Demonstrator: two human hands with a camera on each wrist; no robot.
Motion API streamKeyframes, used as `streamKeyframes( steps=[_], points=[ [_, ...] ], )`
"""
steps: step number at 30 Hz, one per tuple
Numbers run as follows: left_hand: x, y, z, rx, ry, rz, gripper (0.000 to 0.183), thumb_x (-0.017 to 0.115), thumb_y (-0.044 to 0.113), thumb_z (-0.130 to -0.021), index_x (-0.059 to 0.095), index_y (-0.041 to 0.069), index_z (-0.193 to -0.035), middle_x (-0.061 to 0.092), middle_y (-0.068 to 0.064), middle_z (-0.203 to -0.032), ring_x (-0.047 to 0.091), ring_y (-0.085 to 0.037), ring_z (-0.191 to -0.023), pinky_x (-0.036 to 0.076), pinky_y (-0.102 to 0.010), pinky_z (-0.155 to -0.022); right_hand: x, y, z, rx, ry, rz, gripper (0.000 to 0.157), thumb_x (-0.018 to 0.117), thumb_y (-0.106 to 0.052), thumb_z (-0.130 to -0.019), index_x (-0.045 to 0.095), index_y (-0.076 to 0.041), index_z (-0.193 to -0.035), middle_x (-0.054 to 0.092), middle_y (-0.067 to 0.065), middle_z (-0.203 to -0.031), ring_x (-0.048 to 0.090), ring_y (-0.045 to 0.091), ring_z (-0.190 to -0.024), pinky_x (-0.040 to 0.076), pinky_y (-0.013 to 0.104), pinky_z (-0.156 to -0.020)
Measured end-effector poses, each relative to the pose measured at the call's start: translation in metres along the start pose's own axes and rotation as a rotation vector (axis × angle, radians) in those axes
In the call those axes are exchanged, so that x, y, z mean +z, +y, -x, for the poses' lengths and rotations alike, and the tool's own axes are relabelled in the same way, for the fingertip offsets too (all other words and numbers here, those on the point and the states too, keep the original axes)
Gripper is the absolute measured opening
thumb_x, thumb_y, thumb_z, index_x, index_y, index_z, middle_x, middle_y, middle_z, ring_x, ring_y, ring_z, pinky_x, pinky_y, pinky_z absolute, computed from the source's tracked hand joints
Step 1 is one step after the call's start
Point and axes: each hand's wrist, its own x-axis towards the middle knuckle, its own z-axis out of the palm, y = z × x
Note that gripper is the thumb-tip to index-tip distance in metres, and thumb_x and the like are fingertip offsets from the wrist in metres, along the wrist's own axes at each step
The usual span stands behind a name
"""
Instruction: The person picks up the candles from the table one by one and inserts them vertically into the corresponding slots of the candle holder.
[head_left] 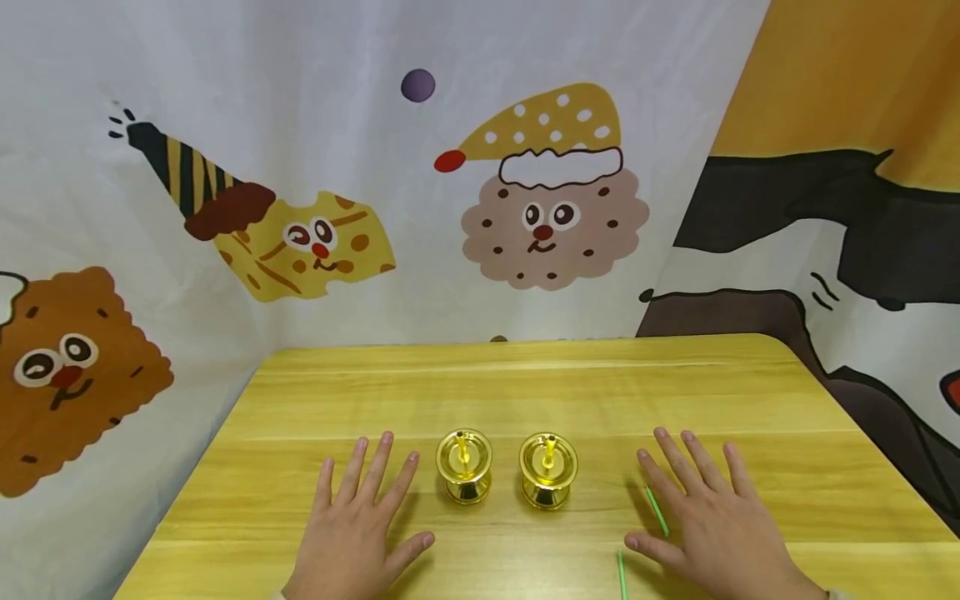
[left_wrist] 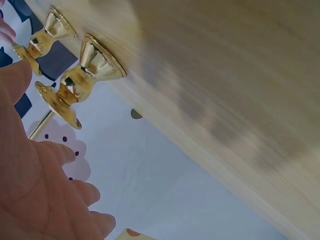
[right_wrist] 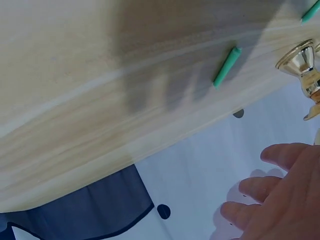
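Two shiny gold candle holders with a thin upright tube stand side by side near the middle of the table: the left one [head_left: 465, 490] and the right one [head_left: 547, 493]. My left hand [head_left: 356, 525] is spread palm down, left of them, holding nothing. On the other side my right hand [head_left: 720, 525] is spread too, its fingers apart and nothing in them. Two thin green sticks lie by it: one [head_left: 657, 511] between its thumb and index finger, the other [head_left: 622, 575] nearer the front edge. Finger shadows on the wood in both wrist views show the hands raised above it.
A yellow wood-grain table [head_left: 525, 383] with rounded back corners carries everything. Behind and beside it hangs a white cloth [head_left: 337, 125] printed with cartoon biscuits and cheese, with orange and dark shapes at the right.
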Motion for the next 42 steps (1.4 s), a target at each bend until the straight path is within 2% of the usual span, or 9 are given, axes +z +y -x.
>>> streamKeyframes(
  steps=[5, 12, 16, 20, 26, 31, 35, 39, 42],
  points=[
    [-0.001, 0.001, 0.0, 0.005, -0.013, 0.008, 0.091, 0.055, 0.075, -0.087, 0.035, 0.021, -0.158, 0.017, -0.01, -0.167, 0.023, -0.038, -0.15, 0.024, -0.064, -0.117, 0.003, -0.001, 0.001, 0.002, -0.012, -0.006, 0.098, 0.046, -0.088, -0.079, 0.055, -0.017, -0.146, 0.034, 0.013, -0.16, 0.029, 0.04, -0.145, -0.022, 0.054, -0.117],
    [-0.002, 0.003, -0.001, -0.012, -0.026, 0.078, 0.102, 0.056, 0.074, -0.087, 0.031, 0.003, -0.157, 0.025, -0.014, -0.164, 0.027, -0.035, -0.149, 0.032, -0.057, -0.116, 0.006, -0.001, 0.002, -0.016, 0.019, -0.025, 0.097, 0.048, -0.087, -0.08, 0.056, -0.015, -0.145, 0.04, 0.016, -0.156, 0.033, 0.041, -0.143, -0.02, 0.051, -0.119],
    [-0.002, 0.004, -0.001, -0.026, -0.036, 0.113, 0.105, 0.059, 0.072, -0.087, 0.03, -0.002, -0.155, 0.026, -0.016, -0.163, 0.028, -0.035, -0.148, 0.031, -0.056, -0.117, 0.005, -0.003, 0.001, -0.012, 0.021, -0.064, 0.094, 0.051, -0.085, -0.081, 0.058, -0.013, -0.142, 0.049, 0.019, -0.148, 0.039, 0.041, -0.139, 0.013, 0.062, -0.12],
    [-0.002, 0.005, -0.002, -0.033, -0.046, 0.15, 0.104, 0.06, 0.069, -0.088, 0.029, -0.004, -0.155, 0.026, -0.018, -0.162, 0.028, -0.035, -0.148, 0.031, -0.054, -0.117, 0.003, -0.006, 0.0, -0.016, 0.022, -0.086, 0.091, 0.054, -0.083, -0.081, 0.061, -0.012, -0.137, 0.058, 0.017, -0.135, 0.05, 0.039, -0.129, 0.04, 0.06, -0.105],
    [-0.004, 0.009, -0.003, -0.09, -0.093, 0.377, 0.104, 0.066, 0.059, -0.09, 0.017, -0.004, -0.158, 0.017, -0.018, -0.164, 0.024, -0.033, -0.149, 0.035, -0.049, -0.114, 0.0, -0.011, 0.0, 0.004, 0.038, -0.115, 0.078, 0.058, -0.081, -0.079, 0.072, -0.013, -0.115, 0.063, 0.003, -0.105, 0.061, 0.027, -0.099, 0.051, 0.051, -0.083],
    [-0.003, 0.014, -0.004, -0.145, -0.104, 0.566, 0.103, 0.071, 0.05, -0.091, 0.01, 0.003, -0.161, 0.013, -0.012, -0.165, 0.03, -0.033, -0.145, 0.036, -0.051, -0.113, 0.0, -0.015, 0.001, 0.015, 0.003, -0.24, 0.053, 0.068, -0.069, -0.082, 0.073, -0.018, -0.095, 0.056, -0.008, -0.088, 0.055, 0.01, -0.077, 0.053, 0.038, -0.07],
    [-0.001, 0.018, -0.004, -0.158, -0.059, 0.677, 0.098, 0.073, 0.043, -0.091, 0.015, 0.005, -0.161, 0.02, -0.012, -0.164, 0.036, -0.038, -0.142, 0.035, -0.055, -0.112, 0.003, -0.017, 0.002, -0.012, -0.025, -0.34, 0.036, 0.072, -0.056, -0.087, 0.072, -0.02, -0.089, 0.054, -0.011, -0.085, 0.051, 0.002, -0.072, 0.054, 0.031, -0.064],
    [0.001, 0.024, -0.006, -0.171, -0.027, 0.772, 0.094, 0.074, 0.038, -0.092, 0.019, 0.006, -0.16, 0.025, -0.014, -0.163, 0.042, -0.04, -0.138, 0.035, -0.056, -0.112, 0.011, -0.016, 0.002, -0.105, -0.007, -0.409, 0.018, 0.077, -0.038, -0.088, 0.069, -0.023, -0.081, 0.054, -0.015, -0.082, 0.049, -0.003, -0.07, 0.053, 0.027, -0.06],
    [0.001, 0.029, -0.008, -0.2, -0.036, 0.84, 0.093, 0.074, 0.038, -0.092, 0.018, 0.009, -0.161, 0.028, -0.015, -0.161, 0.048, -0.042, -0.133, 0.039, -0.057, -0.11, 0.013, -0.018, 0.003, -0.113, -0.047, -0.476, 0.019, 0.076, -0.03, -0.09, 0.064, -0.027, -0.076, 0.049, -0.019, -0.078, 0.044, -0.005, -0.067, 0.048, 0.022, -0.056]
  ],
)
